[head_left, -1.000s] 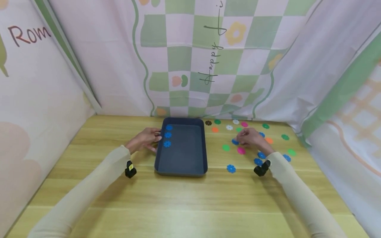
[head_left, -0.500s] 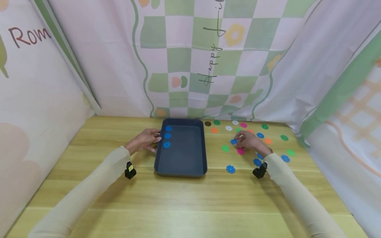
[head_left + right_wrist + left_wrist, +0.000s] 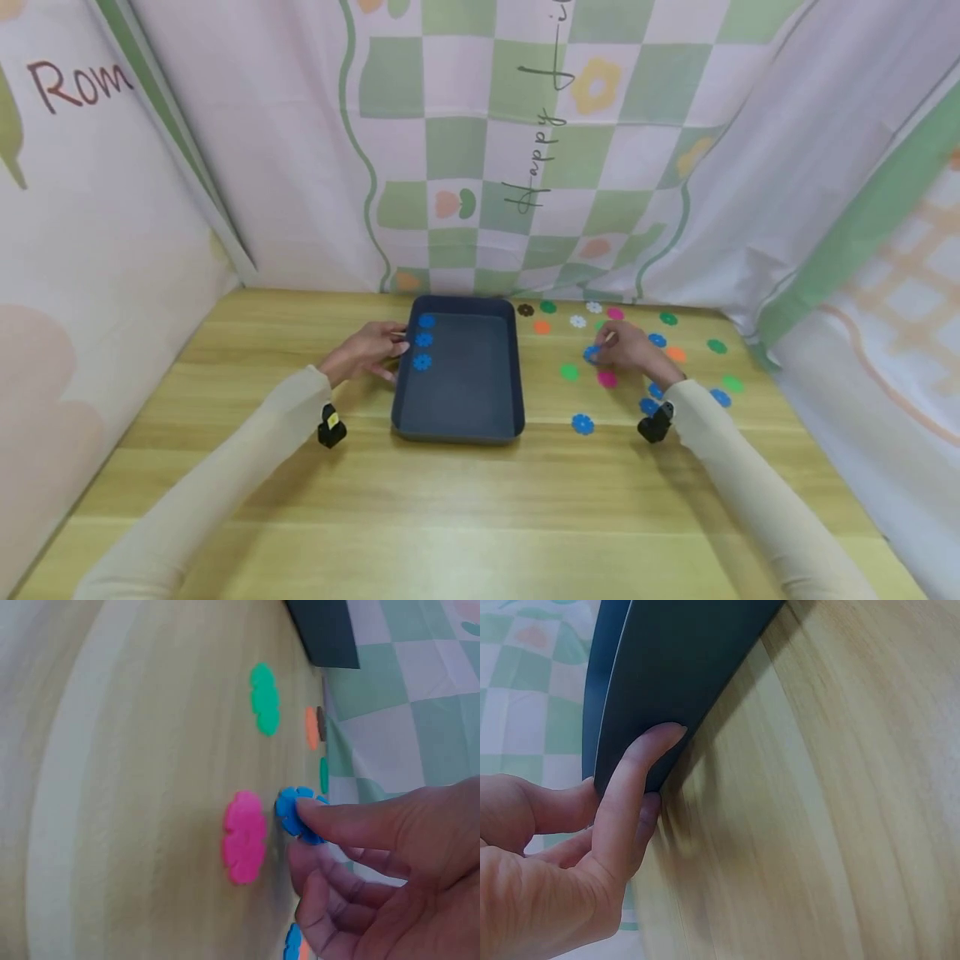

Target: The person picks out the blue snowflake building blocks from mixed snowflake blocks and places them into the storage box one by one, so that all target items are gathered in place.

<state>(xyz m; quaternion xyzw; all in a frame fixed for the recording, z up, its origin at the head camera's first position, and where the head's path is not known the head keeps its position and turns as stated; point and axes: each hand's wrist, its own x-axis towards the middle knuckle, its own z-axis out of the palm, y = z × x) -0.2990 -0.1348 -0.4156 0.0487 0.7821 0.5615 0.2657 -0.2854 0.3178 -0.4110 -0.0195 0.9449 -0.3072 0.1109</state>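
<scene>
A dark baking tray [image 3: 465, 392] lies on the table, with three blue flower-shaped discs [image 3: 423, 340] in a column along its left side. My left hand [image 3: 363, 350] grips the tray's left rim. In the left wrist view its thumb and fingers are on the tray wall [image 3: 675, 682]. To the right of the tray, my right hand [image 3: 630, 348] pinches another blue flower-shaped disc [image 3: 289, 806] between thumb and fingers. Close to that hand lie a pink disc [image 3: 244, 840] and a light green disc [image 3: 264, 699].
More flower-shaped discs are scattered over the table's right part, among them a brown one [image 3: 526, 310], a white one [image 3: 577, 322] and a blue one [image 3: 582, 424] nearer the front. A patterned curtain [image 3: 457, 150] hangs behind the table.
My right hand has turned and shifted slightly, still pinching the blue disc in about the same place. The left hand and the tray have kept their positions.
</scene>
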